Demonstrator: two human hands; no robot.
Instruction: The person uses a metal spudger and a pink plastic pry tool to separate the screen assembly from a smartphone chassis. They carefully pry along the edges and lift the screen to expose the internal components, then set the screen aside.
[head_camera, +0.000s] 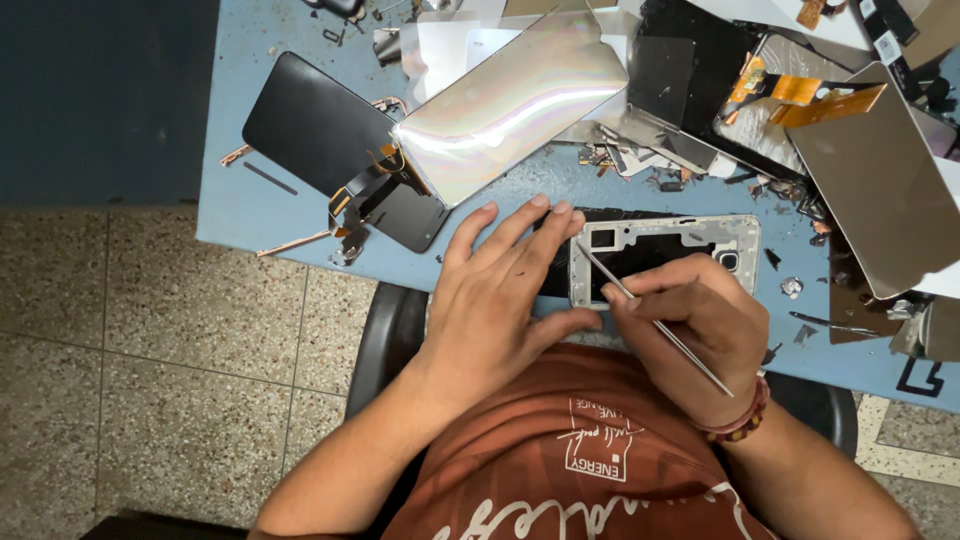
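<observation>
A silver phone frame with its inner parts exposed lies near the front edge of the blue table. My left hand lies flat on its left end, fingers spread, pinning it down. My right hand grips thin metal tweezers like a pen. Their tip touches the frame's upper left area near a square cutout. A beaded bracelet circles my right wrist.
A black phone screen with a flex cable lies at the left. A shiny reflective panel leans over it. More screens, panels and orange flex cables pile up at the back right. Small screws and scraps are scattered about. A terrazzo floor lies below.
</observation>
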